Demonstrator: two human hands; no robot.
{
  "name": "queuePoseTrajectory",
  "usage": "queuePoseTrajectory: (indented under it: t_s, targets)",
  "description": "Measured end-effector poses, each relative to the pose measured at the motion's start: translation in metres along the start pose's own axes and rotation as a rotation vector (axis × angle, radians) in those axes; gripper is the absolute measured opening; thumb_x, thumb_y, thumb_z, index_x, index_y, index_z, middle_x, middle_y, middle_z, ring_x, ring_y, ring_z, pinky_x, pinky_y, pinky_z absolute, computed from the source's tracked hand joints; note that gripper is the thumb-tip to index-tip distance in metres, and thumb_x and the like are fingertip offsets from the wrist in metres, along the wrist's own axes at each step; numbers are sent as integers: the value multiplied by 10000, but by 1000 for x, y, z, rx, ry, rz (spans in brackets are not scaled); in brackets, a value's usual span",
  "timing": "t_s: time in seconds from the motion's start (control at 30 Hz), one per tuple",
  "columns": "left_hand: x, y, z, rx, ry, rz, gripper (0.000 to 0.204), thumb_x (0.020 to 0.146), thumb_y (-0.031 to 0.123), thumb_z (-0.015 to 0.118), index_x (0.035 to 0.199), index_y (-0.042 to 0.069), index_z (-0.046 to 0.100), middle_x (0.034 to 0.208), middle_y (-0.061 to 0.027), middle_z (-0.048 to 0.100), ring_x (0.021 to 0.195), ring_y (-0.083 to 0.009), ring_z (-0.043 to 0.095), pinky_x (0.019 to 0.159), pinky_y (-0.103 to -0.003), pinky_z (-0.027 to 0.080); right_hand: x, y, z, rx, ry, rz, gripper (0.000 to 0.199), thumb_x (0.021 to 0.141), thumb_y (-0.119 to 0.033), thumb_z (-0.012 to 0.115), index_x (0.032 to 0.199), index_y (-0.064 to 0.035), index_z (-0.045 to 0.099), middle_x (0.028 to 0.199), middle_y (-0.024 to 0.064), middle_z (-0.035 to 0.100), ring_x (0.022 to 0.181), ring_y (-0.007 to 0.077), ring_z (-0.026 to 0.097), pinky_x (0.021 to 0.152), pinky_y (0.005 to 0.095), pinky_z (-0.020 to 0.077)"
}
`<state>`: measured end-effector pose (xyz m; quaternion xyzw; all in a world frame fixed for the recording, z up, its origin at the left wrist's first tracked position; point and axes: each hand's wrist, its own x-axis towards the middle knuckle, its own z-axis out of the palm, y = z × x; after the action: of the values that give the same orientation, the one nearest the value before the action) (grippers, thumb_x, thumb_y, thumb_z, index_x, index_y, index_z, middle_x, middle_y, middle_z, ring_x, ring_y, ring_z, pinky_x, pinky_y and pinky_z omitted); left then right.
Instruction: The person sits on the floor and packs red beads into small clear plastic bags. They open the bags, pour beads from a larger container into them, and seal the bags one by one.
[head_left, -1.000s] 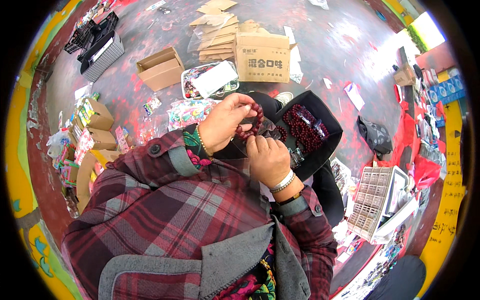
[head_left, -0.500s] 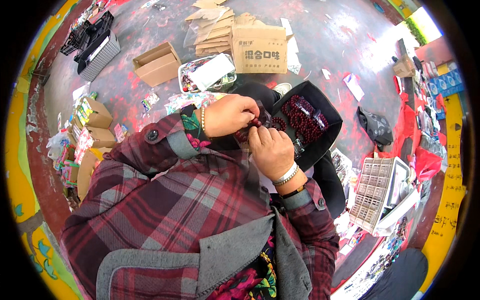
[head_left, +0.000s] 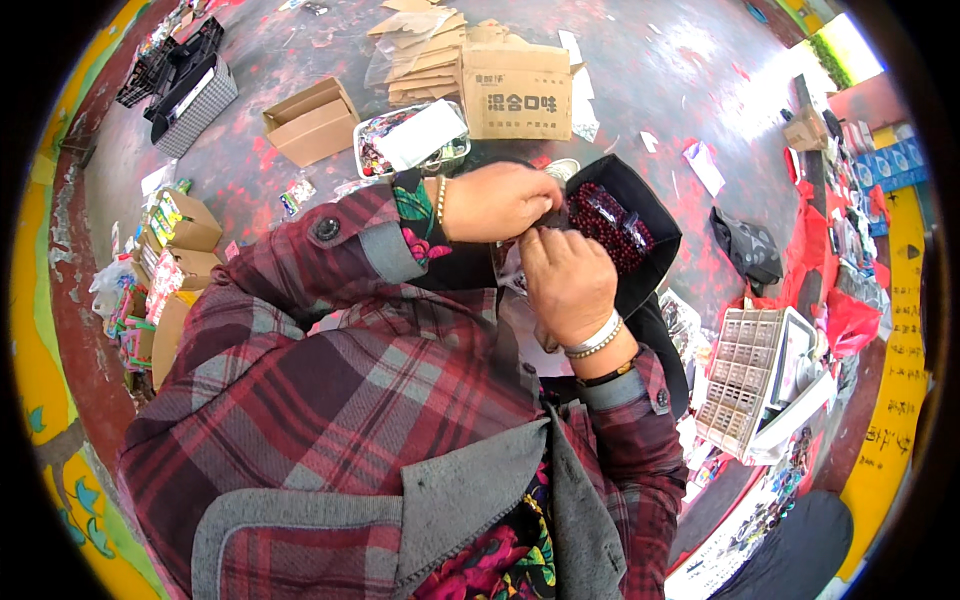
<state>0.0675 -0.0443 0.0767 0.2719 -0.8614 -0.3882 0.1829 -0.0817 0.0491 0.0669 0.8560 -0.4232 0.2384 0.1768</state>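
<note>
My left hand [head_left: 500,203] is closed, thumb and fingers pinched together, above my lap beside a black box [head_left: 655,265]. Just below and to the right of it, my right hand [head_left: 572,282] is curled shut, its fingertips close to the left hand's. Something small and dark shows between the two sets of fingertips, mostly hidden by them. Inside the black box lie strands of dark red beads [head_left: 605,225], with shiny clear plastic over part of them. The box leans open to the right of my hands.
Ahead stand a closed cardboard carton [head_left: 515,95], flattened cardboard [head_left: 415,60], an open carton [head_left: 312,122] and a white basket [head_left: 462,150] of small items. A beige crate [head_left: 740,380] is at right, a black bag [head_left: 745,245] beyond it, and small boxes [head_left: 185,225] at left.
Both hands have shifted right, closer to the black box; the left also turned palm-down. The beads and clear plastic seen by my fingers earlier are now mostly hidden.
</note>
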Motion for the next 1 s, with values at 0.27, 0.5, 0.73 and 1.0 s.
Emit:
queuePoseTrajectory:
  t_s: [0.27, 0.5, 0.73, 1.0]
  targets:
    - [3, 24, -20, -714, 563, 129, 341, 881, 151, 542, 1184, 2, 494, 1190, -91, 538, 1146, -159, 472, 994, -309, 349, 23, 30, -52, -57, -72, 122, 40, 686, -116, 536, 706, -105, 502, 660, 47, 469, 635, 217, 521, 540, 330, 435]
    - [4, -32, 26, -1009, -195, 6, 721, 784, 157, 679, 1376, 31, 288, 1362, -141, 381, 1264, -205, 367, 1032, -333, 301, 47, 52, -89, 47, -173, 248, 63, 771, -131, 560, 743, -75, 572, 708, 90, 592, 661, 268, 606, 543, 373, 476]
    - [16, -2, 46, -1302, -201, -147, 374, 933, 163, 486, 1256, -12, 420, 1191, -199, 540, 1106, -257, 545, 948, -363, 433, 42, 69, -103, 359, 84, 570, 91, 766, -85, 607, 848, -46, 617, 759, 103, 607, 664, 243, 600, 585, 325, 462]
    - [1, -20, 50, -1116, -314, -147, 404, 925, 131, 502, 1288, -10, 391, 1190, -166, 551, 1122, -219, 520, 947, -320, 410, -9, 82, -85, 617, 284, 731, 126, 799, 17, 593, 907, -28, 638, 839, 33, 633, 723, 90, 550, 630, 213, 437]
